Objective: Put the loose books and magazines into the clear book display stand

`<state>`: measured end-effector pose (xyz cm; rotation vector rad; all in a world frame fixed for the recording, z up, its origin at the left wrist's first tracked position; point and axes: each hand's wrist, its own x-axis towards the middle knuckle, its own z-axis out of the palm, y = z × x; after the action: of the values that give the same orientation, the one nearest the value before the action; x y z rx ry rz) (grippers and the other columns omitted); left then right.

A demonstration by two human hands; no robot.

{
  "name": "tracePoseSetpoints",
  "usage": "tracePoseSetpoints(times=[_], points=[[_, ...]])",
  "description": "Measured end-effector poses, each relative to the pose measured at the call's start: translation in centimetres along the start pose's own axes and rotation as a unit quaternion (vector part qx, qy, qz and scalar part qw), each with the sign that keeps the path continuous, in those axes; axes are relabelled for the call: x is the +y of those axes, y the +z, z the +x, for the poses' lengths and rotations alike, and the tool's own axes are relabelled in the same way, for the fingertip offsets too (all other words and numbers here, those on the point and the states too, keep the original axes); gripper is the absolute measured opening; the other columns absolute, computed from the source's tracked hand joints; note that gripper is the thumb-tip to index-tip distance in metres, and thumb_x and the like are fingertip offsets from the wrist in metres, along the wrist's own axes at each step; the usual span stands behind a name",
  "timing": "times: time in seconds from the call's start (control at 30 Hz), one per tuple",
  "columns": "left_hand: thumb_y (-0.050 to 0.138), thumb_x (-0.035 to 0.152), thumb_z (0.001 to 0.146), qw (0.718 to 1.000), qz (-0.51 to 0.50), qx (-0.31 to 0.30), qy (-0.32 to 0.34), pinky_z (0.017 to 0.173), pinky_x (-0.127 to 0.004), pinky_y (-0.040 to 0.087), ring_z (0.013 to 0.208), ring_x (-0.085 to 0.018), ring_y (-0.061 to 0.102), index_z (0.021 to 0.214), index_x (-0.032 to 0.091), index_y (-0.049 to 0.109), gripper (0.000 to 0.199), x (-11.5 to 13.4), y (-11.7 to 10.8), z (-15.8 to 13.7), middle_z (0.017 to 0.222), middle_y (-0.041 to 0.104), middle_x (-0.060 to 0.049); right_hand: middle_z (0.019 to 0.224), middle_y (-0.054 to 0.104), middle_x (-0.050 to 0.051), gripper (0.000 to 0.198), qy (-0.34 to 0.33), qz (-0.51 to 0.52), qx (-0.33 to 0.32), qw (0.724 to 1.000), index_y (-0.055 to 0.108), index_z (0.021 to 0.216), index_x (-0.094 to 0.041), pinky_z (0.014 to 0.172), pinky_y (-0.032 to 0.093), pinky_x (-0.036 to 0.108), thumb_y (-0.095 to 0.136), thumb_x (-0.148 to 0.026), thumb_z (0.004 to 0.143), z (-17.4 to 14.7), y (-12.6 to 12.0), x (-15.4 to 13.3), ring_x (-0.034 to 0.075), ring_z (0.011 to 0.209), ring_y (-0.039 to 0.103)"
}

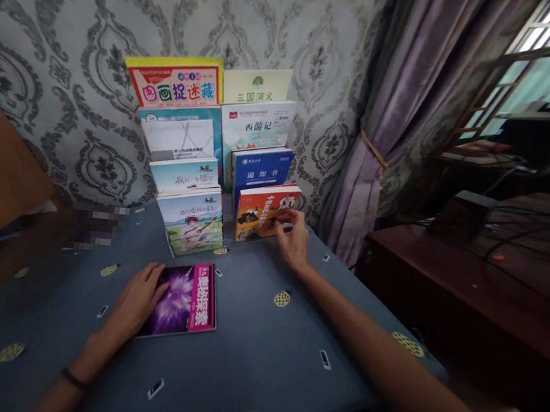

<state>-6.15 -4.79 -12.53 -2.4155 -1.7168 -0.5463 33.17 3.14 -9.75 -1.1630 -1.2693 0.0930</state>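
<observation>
My left hand (140,297) lies with extended fingers on the left part of a purple and pink book (181,301), which rests flat on the table. My right hand (294,237) is at the front cover of an upright red-orange book (255,210); its fingers are bent and a gap shows between thumb and fingers. Behind that book stand a blue book (263,165), a white book (258,124) and a pale yellow-green one (258,85). To the left, a row holds a guitar-player cover book (194,227), a light blue book (187,176), a grey-and-teal book (179,135) and a yellow-edged book (175,81).
A blue cloth with pineapple prints covers the table (261,336). Patterned wallpaper (320,60) is behind the books. At left stands a brown cardboard box (1,170). A purple curtain (387,119) and a dark red cabinet (420,274) with cables are on the right.
</observation>
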Motion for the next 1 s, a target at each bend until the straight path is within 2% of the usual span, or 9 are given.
tracePoseSetpoints(times=[0.13,0.27,0.4,0.5,0.6,0.7,0.77,0.87,1.0], points=[[0.039,0.042,0.098,0.998,-0.016,-0.051,-0.039,0.115,-0.049,0.04,0.14,-0.032,0.049,0.138,0.009,0.052,0.053,-1.6,0.1,0.1,0.145,0.057,-0.02,0.096,0.069,0.008,0.037,-0.007,-0.007,-0.012,1.0,0.049,0.117,-0.021,0.069,0.053,0.036,0.056,-0.027,0.081,-0.2,0.1,-0.3,0.023,0.087,0.067],[0.037,0.041,0.1,0.997,-0.012,-0.066,-0.042,0.118,-0.047,0.036,0.143,-0.03,0.044,0.14,0.008,0.051,0.054,-1.5,-0.3,0.0,0.148,0.054,-0.019,0.099,0.069,0.01,0.043,-0.006,-0.01,-0.026,1.0,0.048,0.123,-0.019,0.071,0.055,0.037,0.056,-0.027,0.082,-0.7,0.5,-0.6,0.023,0.088,0.067],[0.038,0.038,0.102,0.996,0.042,-0.07,-0.038,0.113,-0.044,0.04,0.135,-0.031,0.051,0.141,0.005,0.051,0.053,0.5,-1.9,-0.5,0.142,0.057,-0.02,0.104,0.071,0.01,0.028,-0.033,-0.018,-0.149,0.988,0.057,0.115,-0.02,0.077,0.057,0.04,0.053,-0.029,0.089,-3.1,1.5,-2.5,0.024,0.091,0.068],[0.041,0.039,0.102,0.989,0.106,-0.093,-0.054,0.1,-0.045,0.049,0.119,-0.032,0.059,0.138,0.009,0.055,0.05,3.1,-4.0,-1.4,0.127,0.063,-0.019,0.114,0.071,0.013,0.026,-0.115,-0.023,-0.318,0.941,0.063,0.113,-0.019,0.095,0.054,0.045,0.052,-0.033,0.095,-6.4,2.7,-5.9,0.026,0.109,0.066],[0.042,0.039,0.102,0.979,0.148,-0.129,-0.05,0.087,-0.043,0.053,0.108,-0.031,0.062,0.131,0.015,0.061,0.043,5.6,-6.1,-2.9,0.112,0.065,-0.015,0.132,0.065,0.018,0.039,-0.179,-0.012,-0.468,0.866,0.059,0.13,-0.013,0.108,0.048,0.044,0.05,-0.035,0.1,-10.3,3.8,-10.5,0.026,0.128,0.058],[0.041,0.031,0.102,0.978,0.131,-0.158,-0.036,0.078,-0.036,0.053,0.102,-0.027,0.063,0.119,0.018,0.066,0.032,6.9,-7.2,-4.8,0.105,0.063,-0.01,0.15,0.052,0.021,0.05,-0.228,-0.011,-0.561,0.796,0.047,0.144,-0.008,0.117,0.04,0.045,0.047,-0.036,0.102,-13.8,4.4,-14.5,0.027,0.141,0.047],[0.042,0.026,0.102,0.979,0.111,-0.167,-0.037,0.077,-0.033,0.052,0.1,-0.024,0.063,0.112,0.018,0.067,0.028,7.0,-7.4,-5.9,0.101,0.062,-0.008,0.154,0.044,0.024,0.06,-0.246,-0.022,-0.591,0.768,0.039,0.149,-0.004,0.12,0.035,0.045,0.048,-0.039,0.101,-15.3,4.5,-16.0,0.029,0.147,0.038],[0.041,0.025,0.103,0.979,0.096,-0.171,-0.052,0.078,-0.032,0.052,0.098,-0.022,0.064,0.11,0.019,0.066,0.027,6.8,-7.5,-6.8,0.1,0.061,-0.006,0.157,0.04,0.024,0.067,-0.256,-0.047,-0.608,0.75,0.036,0.15,-0.002,0.123,0.031,0.045,0.047,-0.046,0.101,-15.6,4.8,-16.0,0.029,0.151,0.031],[0.039,0.027,0.104,0.976,0.112,-0.179,-0.053,0.075,-0.032,0.053,0.1,-0.023,0.065,0.115,0.02,0.065,0.029,7.3,-7.7,-7.0,0.1,0.061,-0.006,0.158,0.038,0.024,0.07,-0.21,-0.121,-0.583,0.776,0.038,0.15,-0.003,0.124,0.029,0.048,0.045,-0.052,0.1,-13.8,5.0,-13.5,0.031,0.151,0.03]])
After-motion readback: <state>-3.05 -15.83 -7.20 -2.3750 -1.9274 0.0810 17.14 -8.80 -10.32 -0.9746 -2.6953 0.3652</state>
